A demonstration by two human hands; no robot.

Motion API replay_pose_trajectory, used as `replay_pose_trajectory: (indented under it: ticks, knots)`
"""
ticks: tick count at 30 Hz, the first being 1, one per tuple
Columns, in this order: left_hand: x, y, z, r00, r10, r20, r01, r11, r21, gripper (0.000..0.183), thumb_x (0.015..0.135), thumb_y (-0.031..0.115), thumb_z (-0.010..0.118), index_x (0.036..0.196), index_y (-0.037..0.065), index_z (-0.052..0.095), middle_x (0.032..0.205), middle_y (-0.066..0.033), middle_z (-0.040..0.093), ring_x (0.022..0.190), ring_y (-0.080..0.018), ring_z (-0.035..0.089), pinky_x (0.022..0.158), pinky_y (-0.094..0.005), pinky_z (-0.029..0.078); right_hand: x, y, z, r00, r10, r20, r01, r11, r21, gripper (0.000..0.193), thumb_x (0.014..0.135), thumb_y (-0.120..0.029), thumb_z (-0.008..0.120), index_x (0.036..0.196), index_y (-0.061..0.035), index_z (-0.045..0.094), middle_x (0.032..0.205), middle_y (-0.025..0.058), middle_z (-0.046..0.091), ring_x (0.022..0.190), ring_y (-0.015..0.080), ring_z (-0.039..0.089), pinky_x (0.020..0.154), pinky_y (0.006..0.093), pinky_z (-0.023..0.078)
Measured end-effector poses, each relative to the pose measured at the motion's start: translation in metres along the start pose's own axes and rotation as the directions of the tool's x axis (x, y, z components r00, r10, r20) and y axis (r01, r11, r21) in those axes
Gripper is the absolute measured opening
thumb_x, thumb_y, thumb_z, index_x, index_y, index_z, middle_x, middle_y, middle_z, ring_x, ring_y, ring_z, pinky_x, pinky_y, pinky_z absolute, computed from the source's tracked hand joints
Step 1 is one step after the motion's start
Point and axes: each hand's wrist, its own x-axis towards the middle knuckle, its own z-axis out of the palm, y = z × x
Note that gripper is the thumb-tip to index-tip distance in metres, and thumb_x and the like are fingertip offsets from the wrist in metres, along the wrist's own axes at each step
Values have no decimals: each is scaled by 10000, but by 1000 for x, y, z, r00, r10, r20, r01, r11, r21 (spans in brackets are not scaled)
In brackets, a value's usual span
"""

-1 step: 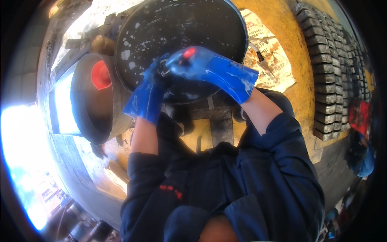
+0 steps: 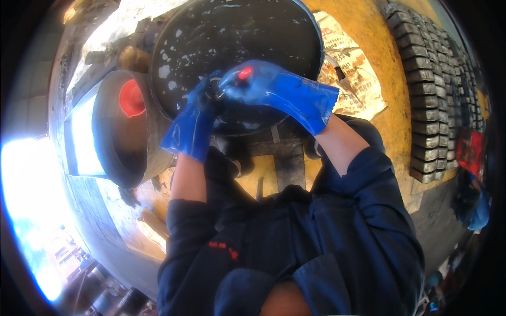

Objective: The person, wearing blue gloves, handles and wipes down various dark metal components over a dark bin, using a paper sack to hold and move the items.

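Observation:
Both my hands wear long blue rubber gloves and meet over a big round black tub (image 2: 237,31) with pale foam spots. My left hand (image 2: 200,100) is closed around a small dark metal piece (image 2: 216,88) with a shiny rim, mostly covered by the fingers. Against it, my right hand (image 2: 253,84) is closed on a red-ended tool (image 2: 245,72). Only the rounded red end pokes out of that fist, so the tool's kind does not show.
Left of the tub a grey bucket (image 2: 126,142) leans, with a red funnel-like piece (image 2: 132,99) inside. Crumpled printed paper (image 2: 358,79) lies to the right on the yellow floor. Farther right stand stacked metal blocks (image 2: 424,100) and a red object (image 2: 469,150).
My right hand and the red end have shifted very slightly, and the metal piece's rim shows at a different angle. Both hands keep their hold.

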Motion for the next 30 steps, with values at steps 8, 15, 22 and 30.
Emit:
replay_pose_trajectory:
  ticks: [8, 15, 22, 30]
  knots:
    - [2, 1, 3, 989, -145, -19, 137, 962, -238, 419, 1029, 228, 557, 1369, -14, 594, 1227, -168, 703, 1038, -296, 705, 933, -407, 582, 1, 5, -10, 993, 121, -15, -122, 990, -69, 327, 927, -452, 659, 1113, -196, 741, 1004, 119, 752, 918, 340, 709, 836, 434, 581]
    - [5, 1, 9, 991, -116, -65, 116, 993, -2, 390, 1025, 196, 562, 1347, -20, 612, 1206, -165, 712, 1029, -293, 707, 934, -406, 583, -8, 2, -19, 834, 236, -499, -289, 957, -32, 301, 927, -412, 629, 983, -145, 757, 896, 137, 748, 888, 350, 728, 836, 433, 592]
    - [-11, 35, 66, 852, 354, 386, -508, 380, 773, 362, 920, 26, 660, 1281, 51, 673, 1136, -110, 730, 1062, -252, 696, 971, -378, 542, -22, 6, -42, 795, 341, -502, -439, 894, -87, 331, 918, -445, 619, 1089, -202, 766, 1093, 86, 763, 1037, 318, 729, 901, 455, 599]
    - [31, 151, 58, 759, 318, 568, -380, -492, 784, 274, 874, 158, 729, 1142, 148, 787, 1288, -126, 702, 1281, -332, 590, 1119, -438, 439, -44, -3, -51, 777, 334, -533, -430, 901, -62, 301, 929, -377, 632, 1110, -186, 778, 1105, 80, 772, 1040, 303, 744, 807, 483, 592]
